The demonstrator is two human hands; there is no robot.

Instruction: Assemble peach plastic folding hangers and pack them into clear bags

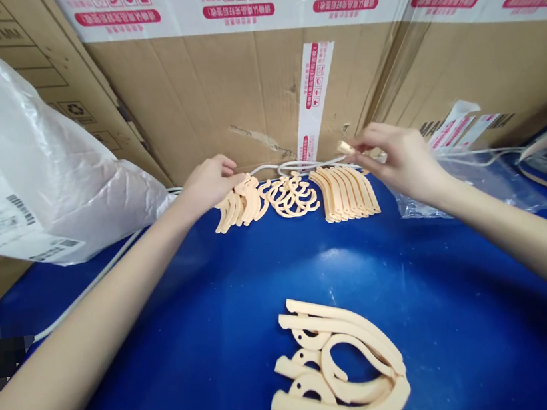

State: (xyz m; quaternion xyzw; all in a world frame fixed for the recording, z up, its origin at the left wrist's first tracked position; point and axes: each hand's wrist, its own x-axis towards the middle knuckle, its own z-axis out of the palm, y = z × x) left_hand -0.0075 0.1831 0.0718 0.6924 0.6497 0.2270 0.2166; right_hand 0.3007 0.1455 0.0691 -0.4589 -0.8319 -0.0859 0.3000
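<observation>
My right hand (pixel 401 158) pinches a cream plastic hanger arm (pixel 345 148), seen nearly end-on above the back of the table. Just below it stands a neat row of curved cream hanger arms (pixel 345 192). My left hand (pixel 213 185) reaches over a looser pile of curved cream arms (pixel 238 206), its fingers bent and a gap showing beside the thumb. Between the two piles lies a heap of cream hooks (pixel 294 195). Nearer to me, folded cream hangers (pixel 355 409) with hooks and pierced round joints lie partly on one another.
Large cardboard boxes (pixel 218 91) with red-and-white tape stand behind the blue table (pixel 188 364). On the left bulges a white plastic package (pixel 71 164) with labels. A clear plastic bag (pixel 498 192) lies at the right. A white cable (pixel 92 282) runs along the left and back.
</observation>
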